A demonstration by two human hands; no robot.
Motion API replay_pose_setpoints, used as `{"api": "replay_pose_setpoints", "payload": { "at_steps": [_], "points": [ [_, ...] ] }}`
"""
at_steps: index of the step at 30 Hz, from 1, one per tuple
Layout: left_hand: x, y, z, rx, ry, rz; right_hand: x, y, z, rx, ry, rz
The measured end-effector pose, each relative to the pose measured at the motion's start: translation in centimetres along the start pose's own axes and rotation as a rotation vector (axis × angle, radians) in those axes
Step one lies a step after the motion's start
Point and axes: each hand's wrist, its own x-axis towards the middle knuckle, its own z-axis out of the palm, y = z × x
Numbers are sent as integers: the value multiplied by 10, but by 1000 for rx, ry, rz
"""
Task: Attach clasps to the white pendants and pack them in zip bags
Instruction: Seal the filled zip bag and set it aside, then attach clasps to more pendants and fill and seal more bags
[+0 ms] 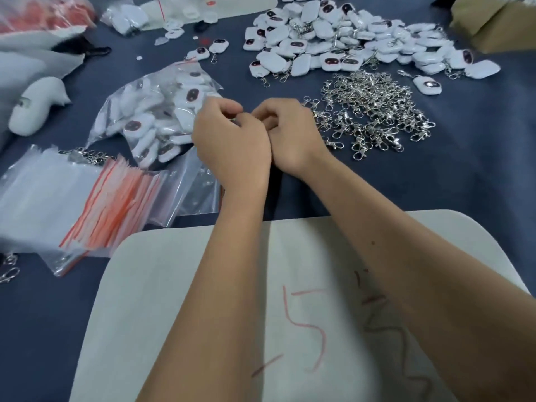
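My left hand (229, 140) and my right hand (290, 134) meet knuckle to knuckle over the dark table, fingers curled inward. A small grey metal glint, seemingly a clasp (235, 121), shows between the left fingertips. Whatever the right hand holds is hidden under its fingers. Behind them, at the back right, lies a heap of white pendants (342, 42), some with clasps on. A pile of loose silver clasps (374, 111) lies just right of my right hand. A stack of red-striped zip bags (95, 204) lies at the left.
A large clear bag full of white pendants (153, 117) lies just left of my hands. A pale board with red scribbles (174, 300) lies under my forearms. A cardboard box (499, 21) stands at the back right. White and red packaging (40, 30) crowds the back left.
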Motion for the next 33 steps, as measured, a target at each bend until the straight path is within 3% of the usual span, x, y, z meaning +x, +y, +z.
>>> {"api": "replay_pose_setpoints", "payload": {
  "at_steps": [3, 6, 9, 13, 15, 18, 20, 24, 26, 29, 33],
  "points": [
    [14, -2, -20, 11, 73, 55, -3, -18, 26, -309, -211, -99],
    [24, -11, -37, 79, 57, 13, -5, -31, 42, -530, -249, -72],
    [33, -24, -54, 255, -68, 10, -5, -35, 43, -378, -204, 11],
    [38, -35, -71, 517, -294, 90, -4, -30, 28, 36, -55, 166],
    [35, -31, -73, 477, -264, 107, -7, -26, 18, 257, -27, 209],
    [28, -21, -66, 346, -201, 169, -16, -14, -5, 342, -7, 152],
    [27, -18, -59, 195, -308, 85, -26, -2, -23, 373, 71, 159],
    [26, -19, -46, -121, -682, -65, -46, 27, -57, 412, 317, 244],
    [25, -23, -38, -80, -644, -8, -51, 39, -67, 432, 338, 240],
    [22, -30, -25, 89, -425, 77, -55, 47, -69, 432, 171, 158],
    [6, -31, -21, 274, -222, 140, -56, 53, -58, 228, 73, 69]
  ]
}}
